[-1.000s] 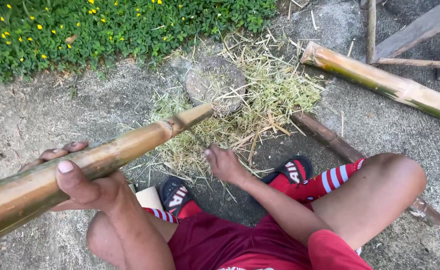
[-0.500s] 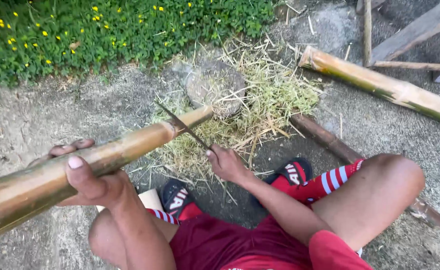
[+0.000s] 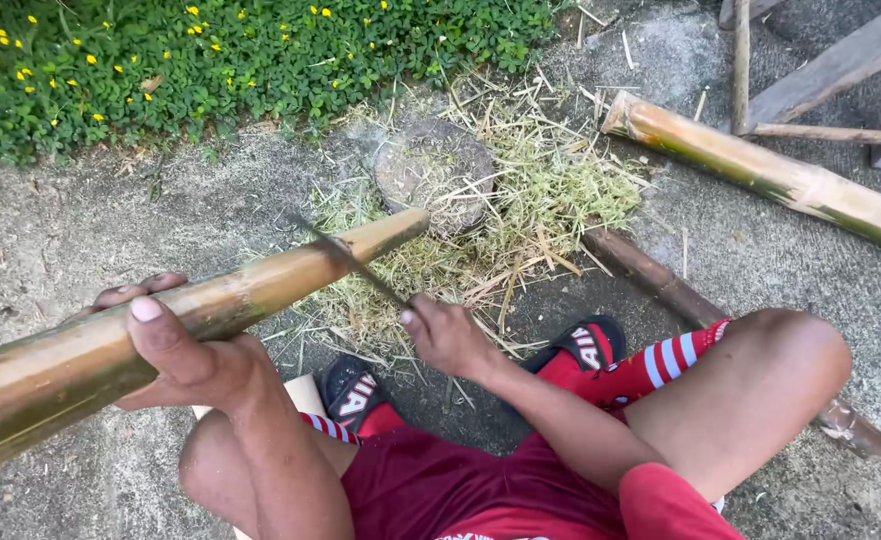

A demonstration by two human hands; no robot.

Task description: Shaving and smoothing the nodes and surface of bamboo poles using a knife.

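Note:
My left hand [image 3: 176, 345] grips a long bamboo pole [image 3: 261, 290] that slants from the lower left up toward a round stump [image 3: 436, 175]. The pole's far tip rests near the stump's edge. My right hand [image 3: 451, 335] holds a knife with a thin dark blade [image 3: 346, 258]. The blade lies across the pole's top, a short way back from the tip. I sit low on the ground with knees bent, in red shorts, red striped socks and black sandals.
Bamboo shavings [image 3: 551, 190] litter the ground around the stump. A second thick bamboo pole [image 3: 771, 175] lies at the right, a darker stick [image 3: 661, 280] below it. Wooden planks [image 3: 831, 65] are at the top right. Green plants with yellow flowers [image 3: 211, 60] border the top.
My right hand lifted from the ground with the knife and brought the blade onto the pole's top near the tip. The left hand kept its grip on the pole.

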